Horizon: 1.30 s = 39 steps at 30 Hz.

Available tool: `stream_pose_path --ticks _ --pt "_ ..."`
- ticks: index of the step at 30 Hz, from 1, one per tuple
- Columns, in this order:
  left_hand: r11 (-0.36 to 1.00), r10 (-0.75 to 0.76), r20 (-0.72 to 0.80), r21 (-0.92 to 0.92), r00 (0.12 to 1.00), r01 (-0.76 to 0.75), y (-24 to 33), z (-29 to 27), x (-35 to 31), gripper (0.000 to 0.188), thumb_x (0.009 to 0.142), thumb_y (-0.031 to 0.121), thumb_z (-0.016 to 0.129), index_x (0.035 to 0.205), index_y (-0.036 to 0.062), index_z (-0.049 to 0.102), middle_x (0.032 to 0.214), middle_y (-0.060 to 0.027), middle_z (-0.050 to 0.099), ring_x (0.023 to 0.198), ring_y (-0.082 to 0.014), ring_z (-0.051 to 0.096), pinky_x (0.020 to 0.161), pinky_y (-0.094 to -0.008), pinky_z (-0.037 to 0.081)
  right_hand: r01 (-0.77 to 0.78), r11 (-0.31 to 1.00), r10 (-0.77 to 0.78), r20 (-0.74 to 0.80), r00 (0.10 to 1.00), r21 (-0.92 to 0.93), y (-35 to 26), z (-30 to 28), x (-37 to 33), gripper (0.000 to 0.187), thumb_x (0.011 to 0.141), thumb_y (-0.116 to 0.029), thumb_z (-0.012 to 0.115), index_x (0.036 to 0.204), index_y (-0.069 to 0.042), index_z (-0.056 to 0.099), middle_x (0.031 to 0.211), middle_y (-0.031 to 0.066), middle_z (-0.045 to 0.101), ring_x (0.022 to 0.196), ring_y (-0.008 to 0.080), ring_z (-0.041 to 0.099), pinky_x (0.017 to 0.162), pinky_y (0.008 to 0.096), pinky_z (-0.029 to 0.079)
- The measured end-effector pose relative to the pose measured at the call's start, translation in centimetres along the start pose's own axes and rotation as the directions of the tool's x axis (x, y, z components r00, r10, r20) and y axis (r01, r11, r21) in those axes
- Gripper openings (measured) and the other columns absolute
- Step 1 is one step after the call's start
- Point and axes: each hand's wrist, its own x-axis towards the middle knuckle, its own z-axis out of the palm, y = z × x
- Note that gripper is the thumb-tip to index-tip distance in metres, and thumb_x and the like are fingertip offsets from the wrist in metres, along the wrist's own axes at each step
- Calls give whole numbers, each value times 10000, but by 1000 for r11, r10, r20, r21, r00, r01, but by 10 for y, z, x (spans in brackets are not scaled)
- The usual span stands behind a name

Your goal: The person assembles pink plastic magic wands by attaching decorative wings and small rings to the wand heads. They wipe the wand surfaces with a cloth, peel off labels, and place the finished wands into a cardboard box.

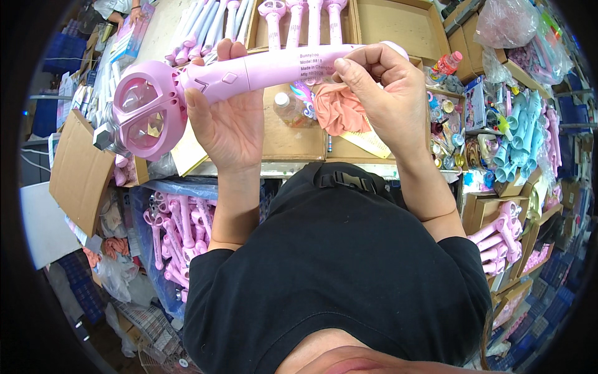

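Observation:
A pink toy wand (pixel 274 70) with a long handle lies across my view, raised over the worktable. Its round head, with clear windows, points left, and small dark print marks the handle. My left hand (pixel 224 124) cradles it just below the head, fingers behind and thumb in front. Over at the handle's right end, my right hand (pixel 389 93) has its fingers curled, thumb and forefinger against the handle beside the print. Beneath that hand sits a crumpled peach cloth (pixel 339 112). A clear bottle with a white cap (pixel 282 100) stands left of the cloth.
More pink wands (pixel 298 25) stand in a cardboard tray (pixel 398 28) at the far side. A blue-lined bin (pixel 144 230) full of wands is at my lower left. Teal wand parts (pixel 526 131), a red-capped bottle (pixel 445 64) and small pots crowd the right.

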Motion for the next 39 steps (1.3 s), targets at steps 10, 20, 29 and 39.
stream_pose_path --ticks 10,20,29,39 --pt "989 80 -33 123 996 -75 -3 8 -5 474 827 363 712 1186 94 558 1327 -161 495 1252 -285 461 1116 -530 256 213 932 -239 -56 969 -293 4 6 -1 109 826 -65 698 848 20 633 758 26 654 677 58 601 618 198 478" --pt "972 118 -31 207 993 -109 -6 11 -8 482 835 395 694 1200 121 538 1316 -148 501 1247 -272 459 1108 -540 253 256 689 -400 -60 914 -678 5 -1 0 361 740 -282 772 928 -26 602 666 44 623 578 183 603 509 293 452" --pt "998 -51 47 -35 998 52 5 1 9 420 897 300 635 1241 107 491 1307 -191 503 1250 -301 472 1088 -496 334 292 853 -105 407 907 -432 -19 -38 32 481 871 -407 650 1089 18 591 861 100 630 798 164 598 717 282 475" --pt "956 -276 -39 97 960 278 19 16 43 401 912 306 623 1206 70 483 1228 -216 542 1166 -312 535 1037 -489 396 35 960 171 678 715 -279 -3 -32 46 552 899 -504 580 1079 17 611 869 72 638 802 127 581 710 280 475"
